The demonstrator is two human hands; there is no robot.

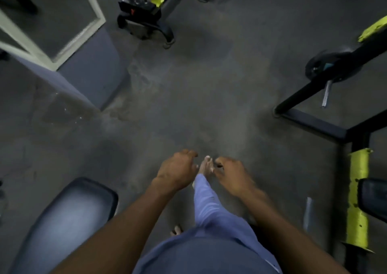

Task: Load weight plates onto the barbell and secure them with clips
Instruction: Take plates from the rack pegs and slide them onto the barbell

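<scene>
dusty, scuffed grey rubber floor [188, 97], matte and mottled with pale smears. far right, upper area: round black weight plate [328, 66], blurred, with a small blue patch near its hub, threaded on a thin silver steel bar end [326, 94] poking down from a black-and-yellow tubular steel rack [356, 190]. well apart from both hands. left hand [178, 171] and right hand [232, 175] held out over the floor, fingers loosely curled, half open, gripping nothing. bare foot [206, 165] between them below, blue trouser leg [209, 206]. padded dark blue vinyl bench [62, 221] lower left. no clips identifiable.
</scene>
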